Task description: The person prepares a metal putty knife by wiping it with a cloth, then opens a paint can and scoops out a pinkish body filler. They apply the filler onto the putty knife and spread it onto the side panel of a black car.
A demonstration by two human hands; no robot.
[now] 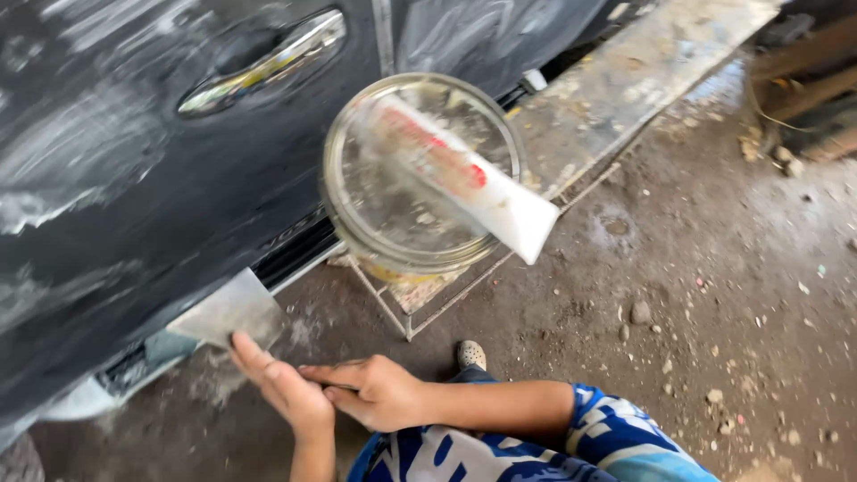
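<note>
My left hand (277,384) grips a flat metal spreader blade (228,312) and presses it against the lower edge of a black, scuffed car door (116,178). My right hand (379,393) reaches in from the right on an arm with a blue and white sleeve (616,428). Its fingers lie together against the heel of my left hand. A thin dark line shows between those fingers, and I cannot tell whether they hold anything. Pale smears of filler mark the door around the chrome handle (263,62).
A round open tin (357,223) stands on a wire stand (406,312) beside the door, with a white and red tube (464,178) lying across it. A dirty plank (625,80) runs to the upper right. My shoe (470,354) rests on the stony dirt floor (714,295).
</note>
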